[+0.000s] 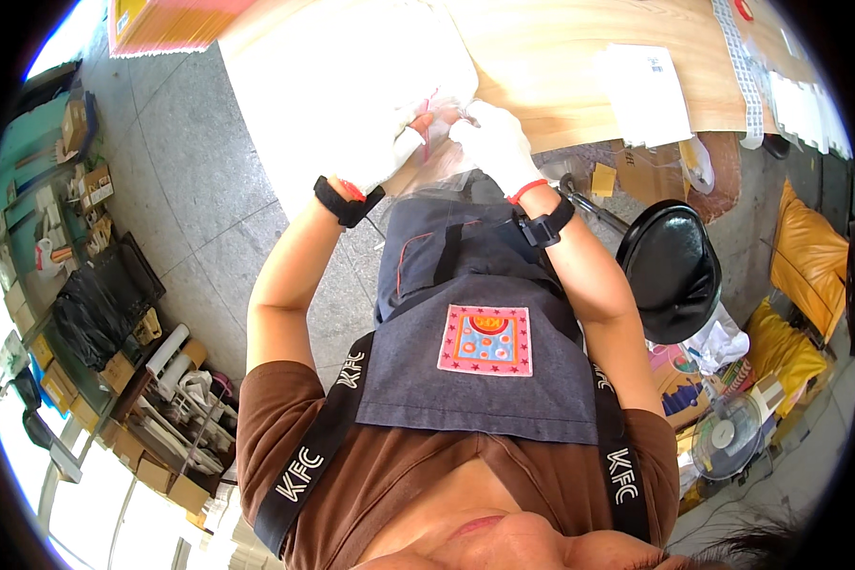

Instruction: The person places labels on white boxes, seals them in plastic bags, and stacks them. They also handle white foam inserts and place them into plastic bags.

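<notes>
Both my hands wear white gloves with red cuffs, and bare fingertips show. At the table's near edge, my left hand [389, 155] is closed, its thumb and fingers pinching clear plastic film [439, 173] beside a thin pink strip [427, 128]. Close by on the right, my right hand [496, 142] also has its fingers closed on the film. The film hangs in folds over the edge, just above my apron [484, 285]. Beyond my hands the table is washed out by glare, so I cannot tell what lies there.
A wooden table [551, 57] spreads ahead, with white sheets [644, 95] on its right and a pink-edged stack [166, 27] at far left. A black stool [670, 271] stands right of me, near a fan [727, 435]. Cluttered shelves [85, 294] line the left.
</notes>
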Action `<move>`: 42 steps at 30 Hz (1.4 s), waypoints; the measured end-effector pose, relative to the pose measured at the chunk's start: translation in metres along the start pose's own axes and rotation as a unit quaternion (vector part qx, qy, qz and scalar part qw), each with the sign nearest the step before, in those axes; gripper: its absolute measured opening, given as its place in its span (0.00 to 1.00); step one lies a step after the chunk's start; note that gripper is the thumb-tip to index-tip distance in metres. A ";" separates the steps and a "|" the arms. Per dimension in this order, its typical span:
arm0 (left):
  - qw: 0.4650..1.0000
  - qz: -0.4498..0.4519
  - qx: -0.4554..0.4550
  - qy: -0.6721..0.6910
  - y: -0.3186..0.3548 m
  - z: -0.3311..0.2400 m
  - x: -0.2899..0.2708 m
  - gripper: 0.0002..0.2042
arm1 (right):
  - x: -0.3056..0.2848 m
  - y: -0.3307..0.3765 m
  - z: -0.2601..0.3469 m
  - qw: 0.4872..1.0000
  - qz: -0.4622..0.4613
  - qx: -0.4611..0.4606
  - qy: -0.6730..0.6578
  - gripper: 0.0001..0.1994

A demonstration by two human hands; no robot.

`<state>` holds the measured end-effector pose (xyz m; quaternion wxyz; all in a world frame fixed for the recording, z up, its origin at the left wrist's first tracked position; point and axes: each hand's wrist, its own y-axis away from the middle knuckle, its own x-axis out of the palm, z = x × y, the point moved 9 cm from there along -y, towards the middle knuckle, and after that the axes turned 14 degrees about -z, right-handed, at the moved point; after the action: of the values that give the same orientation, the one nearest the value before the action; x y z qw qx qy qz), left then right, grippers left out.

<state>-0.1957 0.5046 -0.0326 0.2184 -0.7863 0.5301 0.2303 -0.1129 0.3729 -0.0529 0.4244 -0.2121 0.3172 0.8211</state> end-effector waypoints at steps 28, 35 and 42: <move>0.789 -0.254 -0.346 0.440 -0.023 -0.123 -0.067 0.20 | -0.255 0.105 -0.071 0.968 0.018 0.006 -0.250 0.12; 0.781 0.094 -0.328 0.523 -0.113 -0.238 0.084 0.19 | -0.389 0.140 -0.150 0.921 -0.130 0.000 -0.368 0.13; 0.608 0.007 -0.407 0.682 -0.246 -0.310 0.246 0.12 | -0.441 0.179 -0.250 0.882 -0.235 0.068 -0.402 0.12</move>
<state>0.1565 0.2268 0.0938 -0.5504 -0.7197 0.3832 -0.1794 0.0009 -0.1290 0.1037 0.7093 0.0971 0.1150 0.6887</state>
